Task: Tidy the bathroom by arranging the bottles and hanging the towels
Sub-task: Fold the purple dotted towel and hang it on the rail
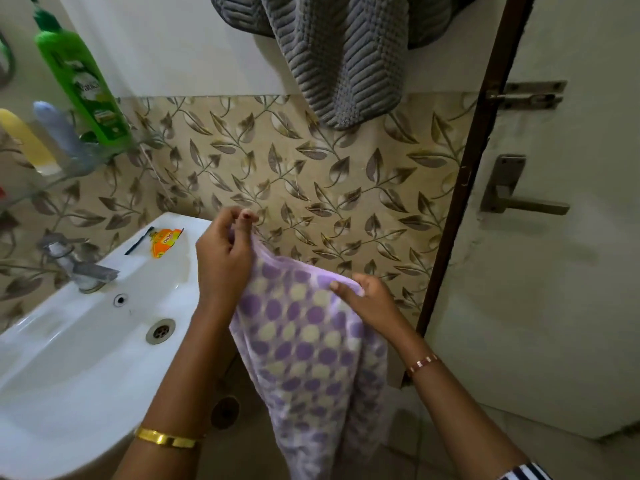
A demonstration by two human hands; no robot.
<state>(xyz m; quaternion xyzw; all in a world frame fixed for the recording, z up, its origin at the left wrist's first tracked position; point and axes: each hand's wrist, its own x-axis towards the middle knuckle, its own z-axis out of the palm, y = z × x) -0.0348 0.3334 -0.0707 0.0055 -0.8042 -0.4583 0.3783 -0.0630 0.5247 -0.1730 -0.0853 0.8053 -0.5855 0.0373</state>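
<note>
Head view of a bathroom corner beside a white washbasin [69, 341]. Both hands hold a lilac towel with purple and pale yellow dots [308, 344] in front of the leaf-patterned wall tiles [277, 174], just right of the basin. The left hand [225, 258], with a gold bangle [166, 438] on its wrist, has its fingers curled and pinches the towel's upper left corner, raised above the rest of the cloth. The right hand [367, 299], with a thin bracelet [422, 363] on its wrist, grips the top edge lower down and to the right, fingers curled over the fabric. From these two holds the towel hangs down toward the floor, between the forearms. A grey ribbed towel [349, 53] already hangs on the wall above, its lower end reaching down to the upper part of the tiles. At upper left a shelf [114, 150] carries a green bottle [83, 81], a pale blue-grey bottle [59, 129] and a yellow bottle [24, 140], all appearing tilted in the wide-angle picture. On the basin's back ledge lie an orange packet [165, 241] and a dark slim object [138, 240], probably a toothbrush, near each other; a metal tap [79, 268] stands at the left of the ledge, and the drain [160, 330] shows in the bowl. At right, a pale door [554, 306] with a lever handle [516, 199] and a bolt latch [530, 95] sits in a dark brown frame [474, 168]
</note>
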